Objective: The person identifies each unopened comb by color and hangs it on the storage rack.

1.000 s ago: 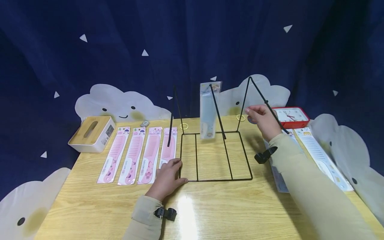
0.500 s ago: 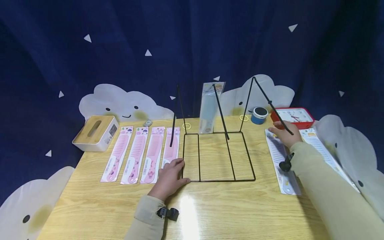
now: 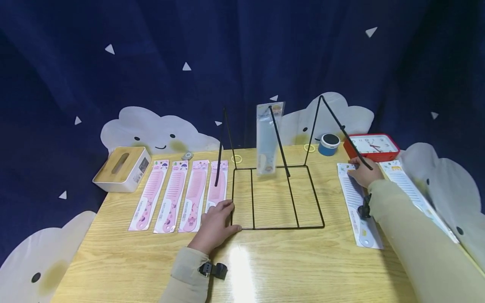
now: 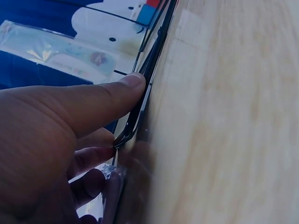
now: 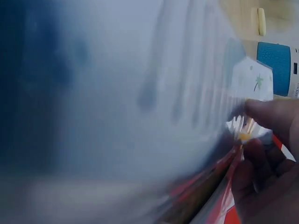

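Note:
My left hand [image 3: 215, 225] holds the front left corner of a black wire rack [image 3: 278, 228]. In the left wrist view its thumb [image 4: 133, 81] presses the bar, and the fingers lie at the corner. My right hand [image 3: 366, 171] pinches the top end of a packaged blue comb [image 3: 356, 202] at the right of the table. The right wrist view shows the thumb and fingers on the clear wrapper [image 5: 245, 126], with the comb's teeth blurred up close. Another packaged blue comb [image 3: 267, 143] hangs from the rack's middle hook.
Several packaged pink combs [image 3: 168, 198] lie in a row on the left. A tissue box [image 3: 123, 168] is behind them. A red clock [image 3: 373, 147], a small blue speaker [image 3: 329, 144] and another packaged blue comb [image 3: 417, 193] are at the right. The rack's outer hooks [image 3: 342, 126] stick forward.
My right hand has moved right and down from near the rack's right hook to the top of the packaged comb. The left hand stays on the rack. The hanging comb sways slightly.

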Demonstrator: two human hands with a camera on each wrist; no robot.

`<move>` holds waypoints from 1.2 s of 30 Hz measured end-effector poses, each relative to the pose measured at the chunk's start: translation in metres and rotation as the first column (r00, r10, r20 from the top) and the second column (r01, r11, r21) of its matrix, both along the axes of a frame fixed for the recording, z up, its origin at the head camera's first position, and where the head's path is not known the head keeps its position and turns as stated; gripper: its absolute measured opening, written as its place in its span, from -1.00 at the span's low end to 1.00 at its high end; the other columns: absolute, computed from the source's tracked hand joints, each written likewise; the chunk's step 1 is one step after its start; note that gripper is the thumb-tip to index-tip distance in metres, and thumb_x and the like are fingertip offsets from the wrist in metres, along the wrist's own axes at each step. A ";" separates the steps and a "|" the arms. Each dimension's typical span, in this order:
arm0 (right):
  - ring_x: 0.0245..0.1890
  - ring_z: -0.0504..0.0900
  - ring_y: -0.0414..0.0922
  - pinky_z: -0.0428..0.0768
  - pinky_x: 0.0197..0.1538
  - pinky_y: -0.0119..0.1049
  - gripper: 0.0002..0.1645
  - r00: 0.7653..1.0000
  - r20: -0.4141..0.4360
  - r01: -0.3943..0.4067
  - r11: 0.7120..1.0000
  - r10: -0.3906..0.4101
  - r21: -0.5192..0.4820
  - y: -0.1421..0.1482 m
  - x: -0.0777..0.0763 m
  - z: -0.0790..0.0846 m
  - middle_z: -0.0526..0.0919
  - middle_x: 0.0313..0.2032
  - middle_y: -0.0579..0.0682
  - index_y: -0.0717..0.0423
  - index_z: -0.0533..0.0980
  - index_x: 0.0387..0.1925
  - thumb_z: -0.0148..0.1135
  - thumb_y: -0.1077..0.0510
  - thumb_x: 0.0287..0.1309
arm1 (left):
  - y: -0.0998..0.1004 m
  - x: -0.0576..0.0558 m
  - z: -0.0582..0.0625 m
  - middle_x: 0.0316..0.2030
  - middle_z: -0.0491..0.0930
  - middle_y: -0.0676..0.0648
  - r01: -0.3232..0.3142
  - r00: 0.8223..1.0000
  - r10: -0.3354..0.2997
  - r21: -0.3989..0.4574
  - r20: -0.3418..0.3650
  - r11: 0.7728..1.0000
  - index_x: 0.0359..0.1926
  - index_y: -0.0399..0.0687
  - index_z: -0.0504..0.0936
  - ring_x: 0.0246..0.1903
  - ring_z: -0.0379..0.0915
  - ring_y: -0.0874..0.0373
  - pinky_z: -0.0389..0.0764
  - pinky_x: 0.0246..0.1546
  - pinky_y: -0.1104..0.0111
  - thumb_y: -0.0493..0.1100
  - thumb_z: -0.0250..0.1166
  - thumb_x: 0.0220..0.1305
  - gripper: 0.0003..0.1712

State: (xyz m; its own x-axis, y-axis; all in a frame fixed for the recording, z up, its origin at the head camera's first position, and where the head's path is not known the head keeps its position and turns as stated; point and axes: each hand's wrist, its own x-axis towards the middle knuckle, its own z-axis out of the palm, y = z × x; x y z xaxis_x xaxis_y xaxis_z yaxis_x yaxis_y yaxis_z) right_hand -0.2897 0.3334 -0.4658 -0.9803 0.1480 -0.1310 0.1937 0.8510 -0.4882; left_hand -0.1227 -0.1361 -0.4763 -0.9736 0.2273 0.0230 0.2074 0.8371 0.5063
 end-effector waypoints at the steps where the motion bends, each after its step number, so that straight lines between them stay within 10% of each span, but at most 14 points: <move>1: -0.04 0.45 0.25 0.38 0.11 0.22 -0.61 1.000 -0.009 0.008 1.000 -0.008 -0.004 0.000 0.001 0.000 0.53 -0.02 0.34 0.28 0.49 0.07 0.26 0.18 0.27 | 0.000 0.000 0.000 0.39 0.35 -0.15 0.001 1.000 -0.001 0.000 -0.001 1.000 0.36 -0.23 0.46 0.20 0.35 -0.21 0.31 0.10 -0.12 0.08 0.49 0.14 -0.15; 15: -0.21 0.45 0.08 0.36 -0.19 -0.12 -0.72 0.988 -0.154 -0.045 0.993 0.029 -0.105 -0.011 0.016 0.006 0.58 -0.19 0.16 0.16 0.52 -0.07 0.14 0.03 0.37 | 0.000 -0.001 0.000 0.39 0.35 -0.14 -0.002 1.000 0.002 -0.001 0.007 1.000 0.36 -0.22 0.46 0.22 0.34 -0.21 0.30 0.12 -0.13 0.07 0.49 0.14 -0.15; 28: -0.25 0.36 0.00 0.25 -0.20 -0.17 -0.64 0.938 -0.321 -0.227 0.929 0.128 -0.291 -0.068 0.055 0.058 0.46 -0.22 0.10 0.10 0.47 0.03 0.05 -0.08 0.48 | 0.000 0.000 0.000 0.38 0.36 -0.15 -0.001 1.000 0.001 -0.023 -0.002 1.000 0.36 -0.22 0.46 0.21 0.36 -0.21 0.33 0.09 -0.12 0.09 0.49 0.14 -0.15; 36: -0.49 0.44 -0.17 0.38 -0.43 -0.41 -0.90 0.782 -0.572 -0.465 0.844 0.249 -0.269 -0.115 0.088 0.092 0.57 -0.37 0.04 0.17 0.55 -0.12 0.19 0.23 0.39 | -0.001 0.000 0.001 0.40 0.34 -0.14 -0.001 1.000 0.001 -0.023 0.008 1.000 0.38 -0.20 0.45 0.21 0.34 -0.21 0.32 0.09 -0.11 0.11 0.48 0.15 -0.14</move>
